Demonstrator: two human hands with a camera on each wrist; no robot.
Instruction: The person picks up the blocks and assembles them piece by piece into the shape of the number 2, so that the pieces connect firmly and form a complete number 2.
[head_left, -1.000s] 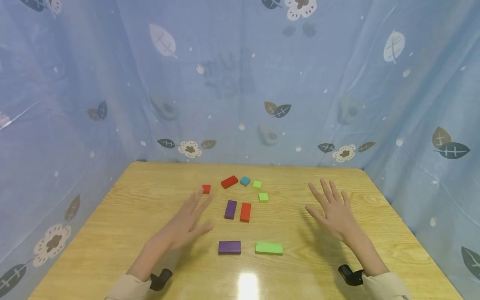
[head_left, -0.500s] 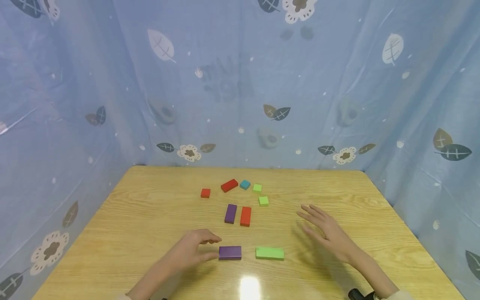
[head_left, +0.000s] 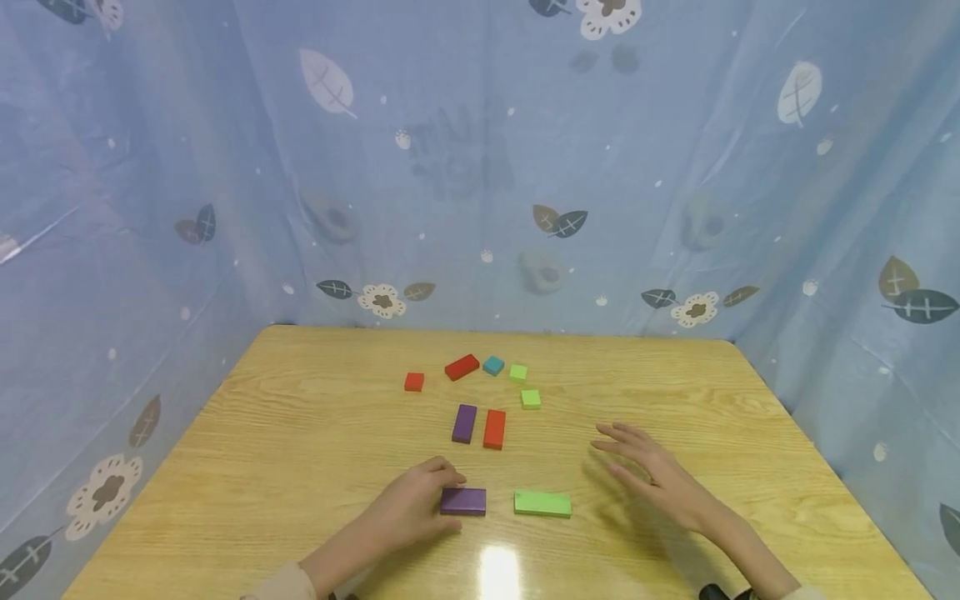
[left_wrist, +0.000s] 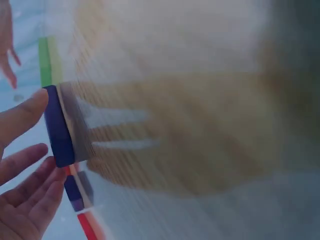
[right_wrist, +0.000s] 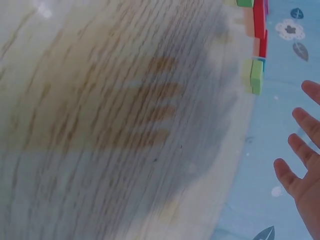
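Observation:
A purple block (head_left: 463, 502) lies on the table between the thumb and fingers of my left hand (head_left: 408, 510). The thumb is just in front of its near side, and the fingers reach over the far side. In the left wrist view, the thumb tip overlaps one end of the purple block (left_wrist: 59, 127), fingertips close to the other end. To the right, a long green block (head_left: 542, 504) lies flat. My right hand (head_left: 660, 483) hovers over the table further right, fingers spread and relaxed, holding nothing; in the right wrist view this hand (right_wrist: 305, 165) shows at the edge.
Further back lie a second purple block (head_left: 464, 424), a red block (head_left: 494, 429), a dark red block (head_left: 462, 367), a small red block (head_left: 414, 382), a blue block (head_left: 493, 366) and two small green blocks (head_left: 531, 399). A patterned blue curtain (head_left: 420, 183) surrounds the wooden table (head_left: 300, 433).
My left hand has come down and to the right, from above the table to around the near purple block. The right hand has dropped lower and nearer. The blocks stay in place.

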